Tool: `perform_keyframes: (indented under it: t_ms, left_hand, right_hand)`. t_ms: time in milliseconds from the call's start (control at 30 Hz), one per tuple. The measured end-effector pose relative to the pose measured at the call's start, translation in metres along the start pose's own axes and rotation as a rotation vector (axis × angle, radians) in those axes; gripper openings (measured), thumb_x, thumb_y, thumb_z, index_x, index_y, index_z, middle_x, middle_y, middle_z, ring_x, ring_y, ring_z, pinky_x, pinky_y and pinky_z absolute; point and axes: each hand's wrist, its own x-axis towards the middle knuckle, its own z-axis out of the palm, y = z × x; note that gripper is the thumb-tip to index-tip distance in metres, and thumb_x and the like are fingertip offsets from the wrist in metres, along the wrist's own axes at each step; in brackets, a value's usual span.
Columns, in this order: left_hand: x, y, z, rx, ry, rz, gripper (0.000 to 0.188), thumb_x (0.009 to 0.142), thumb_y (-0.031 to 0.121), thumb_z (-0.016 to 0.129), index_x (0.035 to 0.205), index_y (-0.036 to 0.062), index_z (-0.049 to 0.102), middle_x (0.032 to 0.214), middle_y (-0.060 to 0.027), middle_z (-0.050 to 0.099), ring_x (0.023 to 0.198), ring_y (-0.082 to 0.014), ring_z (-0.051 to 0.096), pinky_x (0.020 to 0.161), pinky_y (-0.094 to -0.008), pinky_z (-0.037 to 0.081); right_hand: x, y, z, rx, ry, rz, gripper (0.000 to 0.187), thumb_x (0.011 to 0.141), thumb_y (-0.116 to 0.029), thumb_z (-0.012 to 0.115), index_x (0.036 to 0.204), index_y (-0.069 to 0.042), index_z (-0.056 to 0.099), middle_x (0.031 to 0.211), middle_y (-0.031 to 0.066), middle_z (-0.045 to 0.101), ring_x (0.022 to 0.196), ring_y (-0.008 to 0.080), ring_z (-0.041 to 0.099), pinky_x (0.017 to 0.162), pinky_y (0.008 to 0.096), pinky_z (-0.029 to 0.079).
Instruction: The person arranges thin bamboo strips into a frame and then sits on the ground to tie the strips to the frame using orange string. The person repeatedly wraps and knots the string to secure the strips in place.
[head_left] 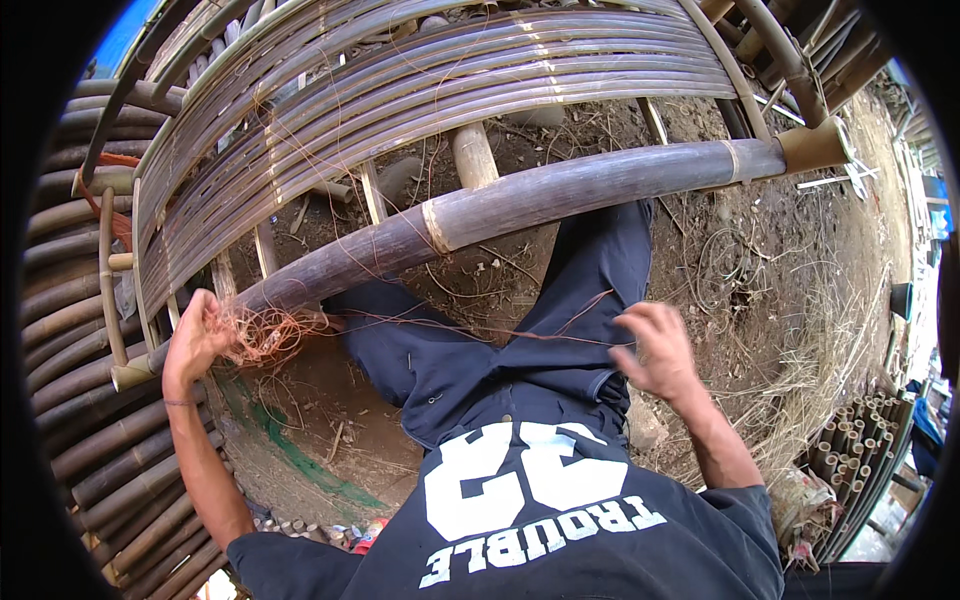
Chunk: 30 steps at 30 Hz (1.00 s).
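Observation:
At the left end of a thick dark bamboo pole (570, 205), my left hand (203, 335) is closed on a loose tangle of thin orange-brown twine (268, 336). Its fingers are partly hidden by the strands. From the tangle, thin strands stretch right across my lap towards my right hand (657, 350). That hand is raised beside my right thigh, thumb and fingers apart, slightly blurred; no firm grip on a strand shows. Beyond the pole lies a panel of narrow bamboo slats (420, 95), with loose twine strands trailing over it.
Short bamboo struts (473, 155) join pole and slats. Stacked bamboo poles (85, 330) line the left side. At right, dry straw (800, 370) covers the dirt ground (700, 270), near a bundle of cut bamboo tubes (850, 450). A green net (290, 445) lies at lower left.

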Motion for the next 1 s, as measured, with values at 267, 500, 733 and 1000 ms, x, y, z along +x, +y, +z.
perform_keyframes:
  t_ms: [267,500,733,1000]
  left_hand:
    - [-0.029,0.000,-0.053,-0.268,-0.255,-0.212,0.020,0.088,0.019,0.071,0.093,0.0006,0.066,0.081,-0.0025,0.067,0.073,-0.0086,0.059,0.065,-0.0263,0.048]
    - [-0.058,-0.022,-0.058,-0.225,0.061,-0.275,0.024,0.091,0.024,0.069,0.081,0.0023,0.064,0.064,0.0042,0.055,0.054,-0.0030,0.045,0.047,-0.0211,0.035]
    - [-0.060,-0.003,-0.009,-0.583,-0.178,-0.128,0.025,0.091,0.029,0.070,0.083,0.0058,0.065,0.073,0.0048,0.055,0.062,-0.0035,0.047,0.054,-0.0207,0.037]
    - [-0.045,0.040,0.053,-0.710,-0.488,0.016,0.026,0.093,0.027,0.069,0.083,0.0032,0.067,0.071,0.0066,0.056,0.068,-0.0038,0.045,0.060,-0.0232,0.038]
  right_hand:
    - [0.008,-0.028,0.046,-0.114,-0.062,-0.140,0.018,0.075,-0.013,0.075,0.088,-0.010,0.063,0.091,0.0064,0.055,0.089,0.0275,0.053,0.074,0.0396,0.045]
    - [0.018,0.017,0.011,0.755,-0.123,0.559,0.017,0.099,-0.022,0.058,0.086,-0.012,0.054,0.068,-0.0046,0.042,0.058,0.0068,0.039,0.048,0.0251,0.032]
    - [0.008,0.167,-0.051,0.150,0.376,0.467,0.042,0.099,-0.027,0.062,0.069,-0.009,0.040,0.066,-0.0065,0.029,0.061,0.0060,0.026,0.053,0.0244,0.023]
    - [-0.023,0.242,-0.058,-0.165,0.443,0.590,0.044,0.100,-0.040,0.057,0.081,0.000,0.058,0.063,0.0091,0.040,0.059,0.0156,0.037,0.054,0.0336,0.036]
